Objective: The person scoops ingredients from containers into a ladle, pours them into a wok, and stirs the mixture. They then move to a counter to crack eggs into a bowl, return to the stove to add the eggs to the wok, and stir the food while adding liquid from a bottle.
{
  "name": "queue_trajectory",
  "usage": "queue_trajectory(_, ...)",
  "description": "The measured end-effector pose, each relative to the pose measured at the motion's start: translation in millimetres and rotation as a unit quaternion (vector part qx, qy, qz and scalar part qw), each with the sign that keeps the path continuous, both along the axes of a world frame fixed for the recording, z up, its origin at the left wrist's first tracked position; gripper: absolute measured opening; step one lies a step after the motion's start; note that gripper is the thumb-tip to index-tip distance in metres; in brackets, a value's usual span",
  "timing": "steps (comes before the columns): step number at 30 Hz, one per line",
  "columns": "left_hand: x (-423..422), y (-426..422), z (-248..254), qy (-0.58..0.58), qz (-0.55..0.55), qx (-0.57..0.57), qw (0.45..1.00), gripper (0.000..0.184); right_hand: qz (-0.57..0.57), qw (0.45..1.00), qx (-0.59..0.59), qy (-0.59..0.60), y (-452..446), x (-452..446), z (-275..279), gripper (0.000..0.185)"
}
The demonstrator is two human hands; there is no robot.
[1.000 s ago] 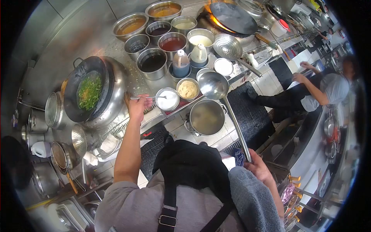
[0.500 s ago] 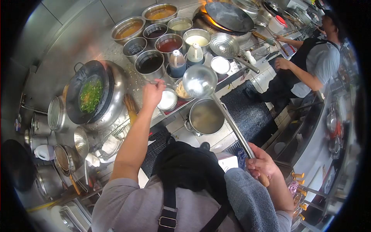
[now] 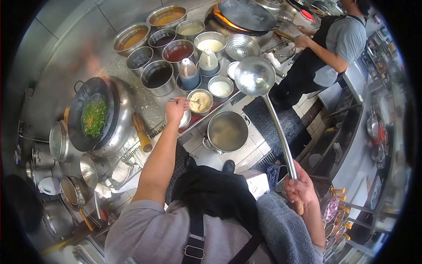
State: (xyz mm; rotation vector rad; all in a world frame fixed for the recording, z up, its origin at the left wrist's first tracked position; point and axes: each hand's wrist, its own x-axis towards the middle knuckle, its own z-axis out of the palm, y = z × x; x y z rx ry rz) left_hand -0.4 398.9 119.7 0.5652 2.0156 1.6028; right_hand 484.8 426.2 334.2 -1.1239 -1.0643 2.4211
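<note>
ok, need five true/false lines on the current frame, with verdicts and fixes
1. The right hand grips the ladle by its handle. True.
2. The left hand is empty. False: it holds a slim metal utensil over the bowl of pale paste.
3. The ladle's round end is dipped in the floor-side pot. False: it is outside that pot.
4. A brush lies beside the wok of chopped greens. True.
5. No flame shows at the far wok. False: orange flame shows along its edge.
</note>
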Motion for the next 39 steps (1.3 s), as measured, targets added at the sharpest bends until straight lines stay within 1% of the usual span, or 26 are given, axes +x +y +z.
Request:
queue_trajectory(2,-5,-3,-9,-0.113,0.04,0.047,0.992,0.02,-0.006,1.0,-0.007,-0.025,-1,3,-7,0.08)
queue_trajectory(6,-5,-8,-15,-0.179,0.05,0.08,0.979,0.02,0.005,0.999,-0.021,-0.042,0,-1,-14,0.076)
queue_trajectory(12,-4,-10,-16,-0.194,0.043,0.082,0.977,0.022,0.036,0.997,-0.006,-0.065,9,-7,-23,0.073)
queue_trajectory(19,-1,-9,-24,-0.203,0.046,0.08,0.975,0.022,0.046,0.996,-0.007,-0.076,15,-13,-27,0.073)
queue_trajectory(23,-3,-13,-24,-0.221,0.034,0.101,0.969,0.023,0.047,0.996,0.001,-0.081,16,-14,-30,0.076)
queue_trajectory(26,-2,-18,-8,-0.224,0.029,0.107,0.968,0.023,0.047,0.996,-0.006,-0.078,17,-14,-31,0.077)
queue_trajectory(31,3,-25,43,-0.21,0.015,0.105,0.972,0.023,0.066,0.995,-0.002,-0.069,19,-16,-27,0.077)
queue_trajectory(33,9,-20,67,-0.176,-0.002,0.145,0.974,0.025,0.099,0.992,0.002,-0.08,19,-17,-22,0.076)
queue_trajectory(34,12,-16,77,-0.177,-0.005,0.145,0.974,0.025,0.096,0.992,0.002,-0.08,19,-17,-22,0.076)
queue_trajectory(35,15,-11,86,-0.057,-0.036,0.108,0.992,0.024,0.095,0.993,-0.024,-0.063,20,-16,-23,0.074)
queue_trajectory(36,17,-5,89,0.064,-0.065,0.071,0.993,0.024,0.094,0.993,-0.05,-0.047,20,-15,-23,0.073)
queue_trajectory(37,20,2,88,0.158,-0.043,0.033,0.986,0.023,0.092,0.993,-0.049,-0.048,19,-11,-24,0.073)
queue_trajectory(38,21,7,87,0.158,-0.044,0.035,0.986,0.023,0.07,0.993,-0.093,-0.013,17,-6,-27,0.072)
queue_trajectory(39,21,13,86,0.21,-0.056,-0.01,0.976,0.023,0.048,0.989,-0.135,0.023,17,-2,-29,0.071)
